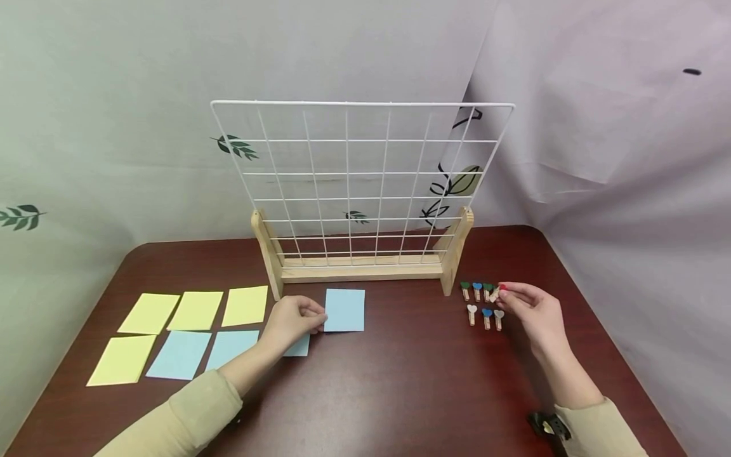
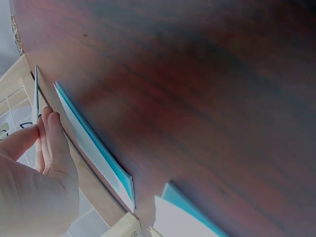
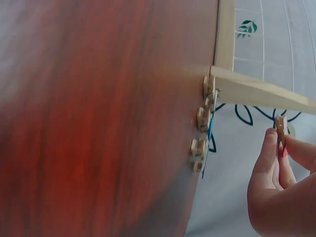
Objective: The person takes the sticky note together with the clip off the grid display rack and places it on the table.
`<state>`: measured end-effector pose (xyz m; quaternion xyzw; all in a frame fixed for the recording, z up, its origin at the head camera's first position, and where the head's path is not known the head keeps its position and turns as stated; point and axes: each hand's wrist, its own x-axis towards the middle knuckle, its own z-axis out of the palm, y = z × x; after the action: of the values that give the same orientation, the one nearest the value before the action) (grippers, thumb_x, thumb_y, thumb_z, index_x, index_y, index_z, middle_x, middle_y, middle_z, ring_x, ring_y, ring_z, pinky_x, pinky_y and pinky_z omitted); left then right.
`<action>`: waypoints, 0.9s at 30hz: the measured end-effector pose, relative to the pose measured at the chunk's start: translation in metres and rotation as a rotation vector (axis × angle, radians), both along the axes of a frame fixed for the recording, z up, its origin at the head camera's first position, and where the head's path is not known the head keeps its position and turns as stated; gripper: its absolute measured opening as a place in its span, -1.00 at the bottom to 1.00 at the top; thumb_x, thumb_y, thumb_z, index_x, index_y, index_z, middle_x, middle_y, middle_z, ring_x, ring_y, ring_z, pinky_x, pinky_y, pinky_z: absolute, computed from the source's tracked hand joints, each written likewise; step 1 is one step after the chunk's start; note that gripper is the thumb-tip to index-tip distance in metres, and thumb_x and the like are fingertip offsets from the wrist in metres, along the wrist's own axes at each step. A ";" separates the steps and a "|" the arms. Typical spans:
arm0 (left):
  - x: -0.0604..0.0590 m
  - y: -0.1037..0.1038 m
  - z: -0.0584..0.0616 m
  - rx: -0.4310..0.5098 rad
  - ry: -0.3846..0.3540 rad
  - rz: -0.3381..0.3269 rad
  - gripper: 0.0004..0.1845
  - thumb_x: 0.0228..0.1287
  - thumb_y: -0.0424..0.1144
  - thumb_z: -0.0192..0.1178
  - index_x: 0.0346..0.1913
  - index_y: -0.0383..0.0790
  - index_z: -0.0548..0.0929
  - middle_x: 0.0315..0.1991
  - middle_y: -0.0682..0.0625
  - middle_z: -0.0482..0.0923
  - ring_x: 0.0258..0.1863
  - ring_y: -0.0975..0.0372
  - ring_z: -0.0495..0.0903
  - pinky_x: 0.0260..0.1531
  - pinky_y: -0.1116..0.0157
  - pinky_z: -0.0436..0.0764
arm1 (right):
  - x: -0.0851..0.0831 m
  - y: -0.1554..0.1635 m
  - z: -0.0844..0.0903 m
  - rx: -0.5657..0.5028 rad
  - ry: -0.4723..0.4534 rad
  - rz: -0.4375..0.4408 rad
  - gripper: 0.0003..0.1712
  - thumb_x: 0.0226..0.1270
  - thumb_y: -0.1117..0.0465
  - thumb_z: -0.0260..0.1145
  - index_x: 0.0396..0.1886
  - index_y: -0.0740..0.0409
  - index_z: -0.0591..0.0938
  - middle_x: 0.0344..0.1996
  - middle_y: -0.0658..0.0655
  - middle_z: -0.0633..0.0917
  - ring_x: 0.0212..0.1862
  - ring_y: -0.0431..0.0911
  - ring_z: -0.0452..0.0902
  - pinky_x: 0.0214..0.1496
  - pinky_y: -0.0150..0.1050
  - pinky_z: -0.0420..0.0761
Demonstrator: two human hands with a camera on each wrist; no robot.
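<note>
My left hand (image 1: 291, 322) pinches a light blue paper note (image 1: 346, 310) by its left edge, between thumb and fingers. In the left wrist view that note (image 2: 35, 96) appears edge-on, above the table. Another blue note (image 1: 298, 346) lies partly hidden under the left hand. At the right, my right hand (image 1: 538, 314) pinches a small wooden clothespin (image 1: 495, 294) with a red heart on it. The right wrist view has this clothespin (image 3: 281, 126) between thumb and fingertips, raised off the table. Several more heart clothespins (image 1: 471, 315), with green, blue and white hearts, lie in two rows beside that hand.
A white wire grid (image 1: 368, 172) stands upright in a wooden base (image 1: 360, 273) at the table's back. Left of it lie several yellow notes (image 1: 196, 310) and blue notes (image 1: 179, 355). A dark item (image 1: 549, 426) sits by the right sleeve. Pale cloth hangs behind the table.
</note>
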<state>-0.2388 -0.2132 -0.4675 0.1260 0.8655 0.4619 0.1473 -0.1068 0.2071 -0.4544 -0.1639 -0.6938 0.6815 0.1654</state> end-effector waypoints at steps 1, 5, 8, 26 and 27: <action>0.000 0.000 0.000 -0.003 -0.010 0.004 -0.92 0.29 -0.40 0.40 -0.26 -0.39 0.81 -0.48 -0.09 0.82 -0.54 0.31 0.76 -0.40 0.36 0.78 | 0.001 0.002 -0.001 0.014 -0.005 0.000 -0.79 0.49 0.44 0.36 -0.16 0.08 0.83 -0.35 -0.22 0.85 -0.33 -0.35 0.81 -0.16 -0.43 0.80; 0.000 -0.003 -0.001 -0.033 -0.014 0.000 -0.93 0.30 -0.39 0.42 -0.26 -0.37 0.82 -0.48 -0.09 0.83 -0.54 0.30 0.76 -0.39 0.38 0.75 | 0.006 0.008 -0.002 0.046 -0.016 0.003 -0.85 0.48 0.42 0.37 -0.11 0.18 0.82 -0.36 -0.22 0.85 -0.35 -0.35 0.81 -0.17 -0.44 0.80; 0.000 -0.006 -0.001 -0.054 -0.004 -0.008 -0.93 0.29 -0.38 0.44 -0.28 -0.36 0.83 -0.49 -0.07 0.82 -0.54 0.32 0.74 -0.38 0.38 0.73 | 0.010 0.013 -0.004 0.056 -0.017 0.009 -0.82 0.47 0.43 0.38 -0.14 0.12 0.83 -0.36 -0.23 0.85 -0.35 -0.35 0.81 -0.18 -0.44 0.79; -0.001 -0.010 -0.001 -0.120 0.043 -0.046 -0.94 0.27 -0.37 0.46 -0.34 -0.31 0.85 -0.55 -0.01 0.81 -0.58 0.33 0.75 -0.25 0.33 0.76 | 0.027 0.049 -0.010 0.270 -0.191 0.063 -0.84 0.45 0.40 0.41 -0.06 0.21 0.82 -0.39 -0.35 0.81 -0.32 -0.44 0.77 -0.23 -0.49 0.76; -0.001 -0.010 -0.001 -0.119 0.041 -0.046 -0.94 0.26 -0.38 0.46 -0.34 -0.32 0.85 -0.54 -0.01 0.81 -0.58 0.32 0.75 -0.26 0.33 0.76 | 0.027 0.050 -0.011 0.274 -0.200 0.067 -0.84 0.45 0.40 0.42 -0.06 0.20 0.83 -0.39 -0.36 0.81 -0.32 -0.45 0.77 -0.23 -0.50 0.76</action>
<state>-0.2402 -0.2236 -0.4682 0.1466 0.8911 0.4035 0.1472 -0.0794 0.2575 -0.4650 -0.1834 -0.7982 0.5661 0.0934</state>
